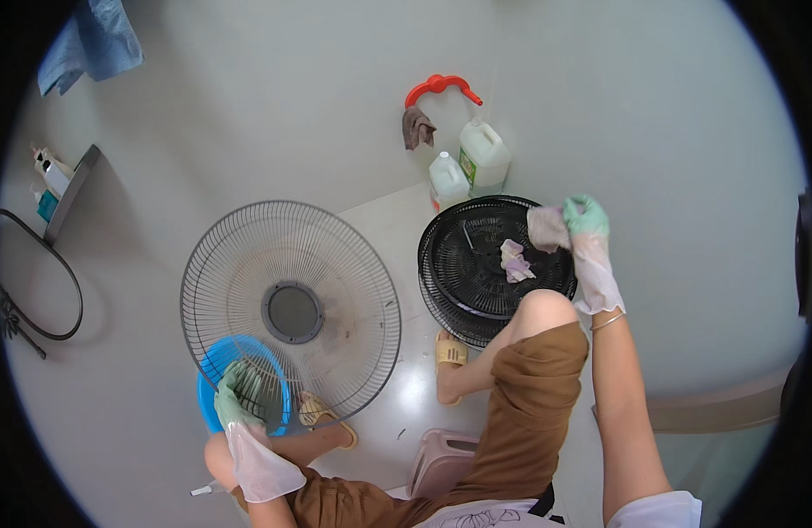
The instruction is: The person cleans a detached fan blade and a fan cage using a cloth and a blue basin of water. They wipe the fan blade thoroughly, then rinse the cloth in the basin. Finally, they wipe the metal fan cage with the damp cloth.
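Observation:
My left hand [238, 396], in a green and white rubber glove, grips the lower left edge of a round wire fan guard [291, 251], its fingers partly behind the wires. The guard is held above a blue basin [210, 406]. My right hand [585, 218], gloved alike, pinches a greyish-mauve cloth [548, 229] at the right rim of a black plastic basket [439, 264]. A crumpled white and lilac cloth [516, 262] lies on the black slotted surface. More round black parts are stacked beneath it.
Two plastic jugs [483, 158] stand by the wall, near a red curved holder [437, 84] with a brown cloth [418, 129]. A pink plastic stool [440, 462] is beneath me. At left are a shelf with bottles [73, 195] and a black hose [66, 264]; a blue towel [92, 43] hangs above.

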`<action>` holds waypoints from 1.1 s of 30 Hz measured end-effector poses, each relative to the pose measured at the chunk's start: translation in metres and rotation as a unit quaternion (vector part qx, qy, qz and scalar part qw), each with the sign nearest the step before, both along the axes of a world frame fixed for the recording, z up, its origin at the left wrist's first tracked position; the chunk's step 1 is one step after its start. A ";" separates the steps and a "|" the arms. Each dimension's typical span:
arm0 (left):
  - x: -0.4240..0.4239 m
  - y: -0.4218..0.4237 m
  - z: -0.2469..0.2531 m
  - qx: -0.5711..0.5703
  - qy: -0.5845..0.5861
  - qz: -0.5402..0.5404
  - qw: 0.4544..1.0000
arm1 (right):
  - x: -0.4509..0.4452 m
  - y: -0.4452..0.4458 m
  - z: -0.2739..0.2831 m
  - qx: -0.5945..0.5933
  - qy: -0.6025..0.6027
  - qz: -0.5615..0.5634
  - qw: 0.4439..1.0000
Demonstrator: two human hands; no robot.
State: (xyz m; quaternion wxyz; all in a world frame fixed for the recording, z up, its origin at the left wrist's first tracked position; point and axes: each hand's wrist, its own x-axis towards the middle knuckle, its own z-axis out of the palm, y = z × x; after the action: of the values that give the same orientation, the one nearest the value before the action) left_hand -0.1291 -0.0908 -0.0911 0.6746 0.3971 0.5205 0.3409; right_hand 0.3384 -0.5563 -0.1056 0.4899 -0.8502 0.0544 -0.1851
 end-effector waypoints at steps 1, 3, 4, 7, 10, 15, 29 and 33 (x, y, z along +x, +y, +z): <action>-0.001 0.003 0.001 0.000 0.003 0.004 1.000 | -0.002 0.012 -0.014 -0.084 0.015 0.008 0.996; 0.021 0.011 0.010 -0.015 0.009 -0.023 1.000 | 0.007 0.000 -0.040 -0.262 0.083 0.003 0.962; 0.031 0.015 0.012 -0.017 0.011 -0.030 0.999 | 0.004 0.007 -0.044 -0.332 0.140 0.026 0.933; 0.053 0.027 0.018 -0.015 0.018 -0.044 0.999 | -0.014 0.050 -0.031 -0.532 -0.159 -0.002 0.832; 0.077 0.033 0.017 -0.016 0.028 -0.047 0.998 | 0.008 0.100 -0.038 -0.407 -0.008 0.177 0.896; 0.078 0.034 0.014 -0.009 0.012 0.002 1.000 | 0.023 0.152 -0.100 -0.411 0.160 0.231 0.867; 0.068 0.023 0.035 -0.030 -0.090 0.073 0.993 | 0.074 0.132 -0.114 -0.153 0.291 0.186 0.926; 0.090 0.028 0.023 -0.098 -0.105 0.065 0.987 | 0.085 0.130 -0.019 -0.022 0.225 0.223 0.948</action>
State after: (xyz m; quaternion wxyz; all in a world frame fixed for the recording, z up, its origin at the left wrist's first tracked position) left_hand -0.0394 -0.0623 -0.0677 0.7374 0.2560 0.5028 0.3713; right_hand 0.4231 -0.4263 -0.1246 0.4746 -0.8710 -0.0316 0.1234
